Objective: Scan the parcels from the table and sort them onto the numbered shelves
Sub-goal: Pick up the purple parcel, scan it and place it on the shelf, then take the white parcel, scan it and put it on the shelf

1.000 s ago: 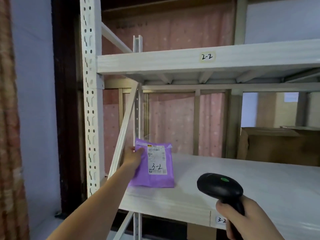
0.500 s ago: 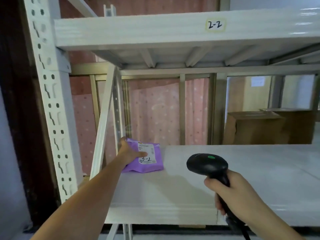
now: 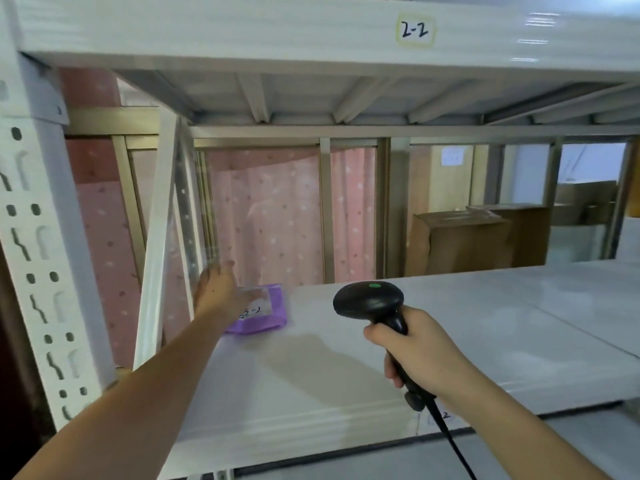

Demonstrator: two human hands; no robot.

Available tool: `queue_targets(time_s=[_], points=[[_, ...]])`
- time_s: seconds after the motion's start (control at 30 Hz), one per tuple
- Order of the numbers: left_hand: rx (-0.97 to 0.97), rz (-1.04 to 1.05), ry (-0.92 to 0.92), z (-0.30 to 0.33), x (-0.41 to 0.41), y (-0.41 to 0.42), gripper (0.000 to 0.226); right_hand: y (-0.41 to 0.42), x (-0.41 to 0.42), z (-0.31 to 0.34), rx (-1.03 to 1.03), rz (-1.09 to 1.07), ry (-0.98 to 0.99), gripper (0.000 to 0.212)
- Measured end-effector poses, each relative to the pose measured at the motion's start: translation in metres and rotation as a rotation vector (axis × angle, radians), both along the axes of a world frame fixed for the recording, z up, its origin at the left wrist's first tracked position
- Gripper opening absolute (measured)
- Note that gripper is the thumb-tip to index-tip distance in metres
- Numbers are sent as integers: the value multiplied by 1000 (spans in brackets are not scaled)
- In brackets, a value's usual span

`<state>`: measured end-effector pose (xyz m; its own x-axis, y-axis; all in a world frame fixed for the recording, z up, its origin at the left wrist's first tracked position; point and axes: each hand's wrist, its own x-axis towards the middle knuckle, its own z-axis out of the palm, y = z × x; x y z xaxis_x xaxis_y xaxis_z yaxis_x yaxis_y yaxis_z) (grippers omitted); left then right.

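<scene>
A purple parcel point(image 3: 268, 318) with a white label marked 3-2 lies flat at the back left of the lower white shelf point(image 3: 467, 327). My left hand point(image 3: 216, 289) reaches over it, blurred by motion. Its fingers lie across the label and the thumb stands up clear of the parcel. My right hand point(image 3: 420, 355) grips the handle of a black barcode scanner point(image 3: 369, 301) above the middle of the same shelf, with its cable hanging past the front edge. The tag on that edge is half hidden behind the cable.
The shelf above carries a tag 2-2 point(image 3: 414, 29). A perforated white upright point(image 3: 38, 244) and a slanted brace point(image 3: 157, 244) stand at the left. Brown cardboard boxes point(image 3: 460, 242) sit behind the rack at the back right, in front of a pink curtain.
My left hand has pushed the purple parcel deeper onto the shelf and laid it flat. My thumb has lifted off the label. The view has moved closer, and the scanner stays in my right hand.
</scene>
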<state>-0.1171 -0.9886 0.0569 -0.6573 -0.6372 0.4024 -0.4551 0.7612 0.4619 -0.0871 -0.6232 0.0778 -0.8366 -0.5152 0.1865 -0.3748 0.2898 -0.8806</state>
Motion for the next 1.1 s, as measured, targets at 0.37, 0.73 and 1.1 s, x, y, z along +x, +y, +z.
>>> queue_targets(time_s=[0.37, 0.73, 1.1], points=[[-236, -768, -44, 49, -66, 262, 79, 113, 13, -10, -54, -313, -5, 9], [-211, -1335, -171, 6, -101, 609, 76, 378, 102, -18, -35, -993, -62, 7], [-286, -1574, -294, -72, -120, 846, 82, 554, 164, -32, -25, -1342, -47, 2]])
